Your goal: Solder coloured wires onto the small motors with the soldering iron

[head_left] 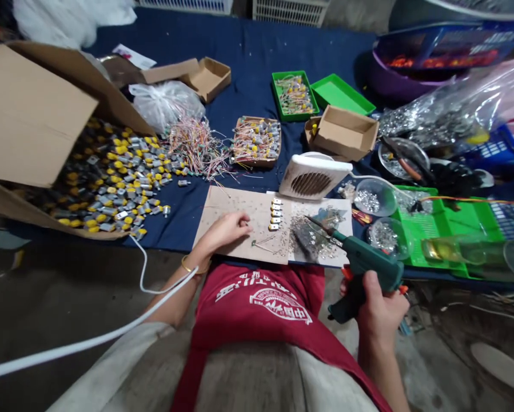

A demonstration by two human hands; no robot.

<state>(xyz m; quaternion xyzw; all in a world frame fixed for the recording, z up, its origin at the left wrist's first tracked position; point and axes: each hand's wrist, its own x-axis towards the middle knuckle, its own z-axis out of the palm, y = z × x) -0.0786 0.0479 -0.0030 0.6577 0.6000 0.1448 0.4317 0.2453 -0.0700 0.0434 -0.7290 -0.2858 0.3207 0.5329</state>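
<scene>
My right hand (381, 309) is wrapped round the handle of a green soldering gun (368, 260), whose tip points left over the work board. My left hand (230, 230) hovers at the left of a cardboard sheet (222, 200), its fingers curled together; whatever they may hold is too small to make out. To its right stands a short column of small motors (275, 214) with yellow ends. Just below the fingertips lies a tiny green board with thin wires (259, 245). Solder scraps (312, 237) cover the pale sheet under the tip.
A white fan (314, 176) stands behind the motors. At left, a cardboard box (34, 114) spills many motors (123, 194). Wire bundles (196, 143) and a filled carton (257, 142) lie behind. Green trays (449, 229) and tubs (374, 197) are right. A white cable (89, 342) crosses my left arm.
</scene>
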